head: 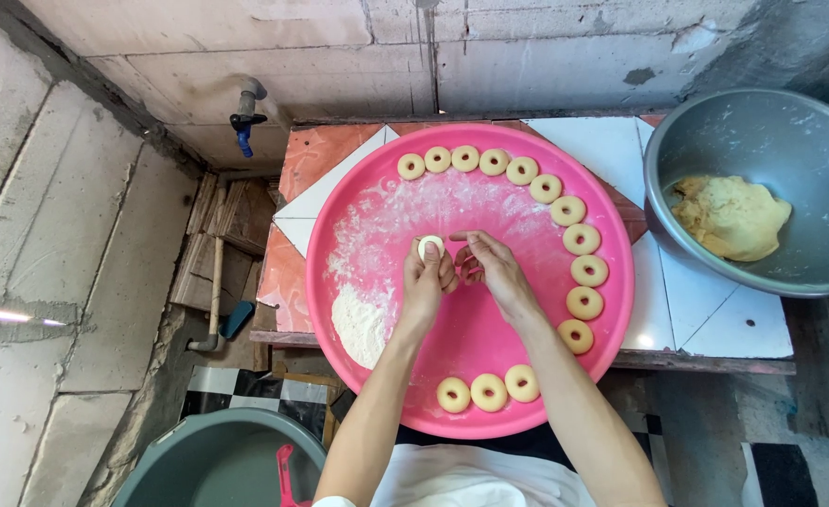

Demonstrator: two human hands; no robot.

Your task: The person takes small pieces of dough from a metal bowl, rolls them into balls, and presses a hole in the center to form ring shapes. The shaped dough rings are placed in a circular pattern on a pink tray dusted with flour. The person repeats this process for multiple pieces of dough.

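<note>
Dough piece (pixel 430 247) pinched in my left hand (pixel 426 282) over pink tray (pixel 339 225) centre; right hand (pixel 491 268) fingers loosely curled beside it, grasping nothing. Risk: floury grip, piece slips, deforms.

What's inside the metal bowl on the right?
One lump of yellow dough lies in the metal bowl, left of centre on the bottom. The rest of the inside is bare grey metal. Whatever is under the lump is hidden.

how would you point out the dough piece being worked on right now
Find the big pink tray. Near its floury middle, the left hand pinches a small dough piece. Unlike the dough rings along the rim, it is off the tray.
</note>
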